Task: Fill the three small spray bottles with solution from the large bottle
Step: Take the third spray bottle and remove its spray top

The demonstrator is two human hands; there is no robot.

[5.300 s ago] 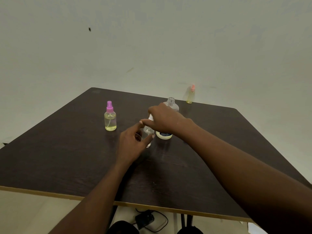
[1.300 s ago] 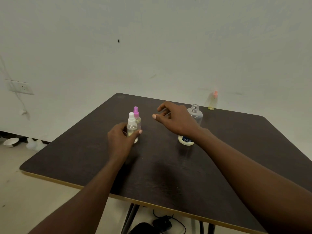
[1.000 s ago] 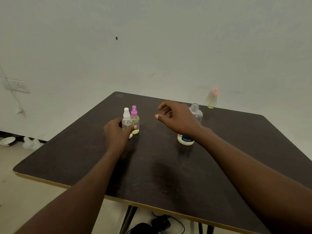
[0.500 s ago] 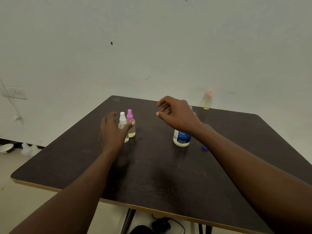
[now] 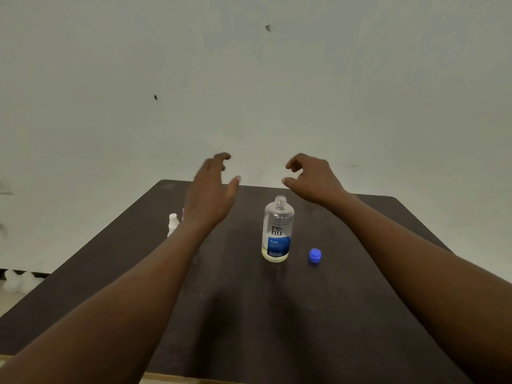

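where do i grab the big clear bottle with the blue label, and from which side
Grip the wide round body of the large clear plastic bottle at its blue label, coming level from the right, the side of the empty right hand. It stands upright and uncapped, and its threaded neck is narrow. The small blue cap lies apart on that side.

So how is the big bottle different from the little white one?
The big bottle is taller and wider than the little white bottle. The big bottle's neck is open; the little white bottle wears its spray top. Both stand upright on the table.
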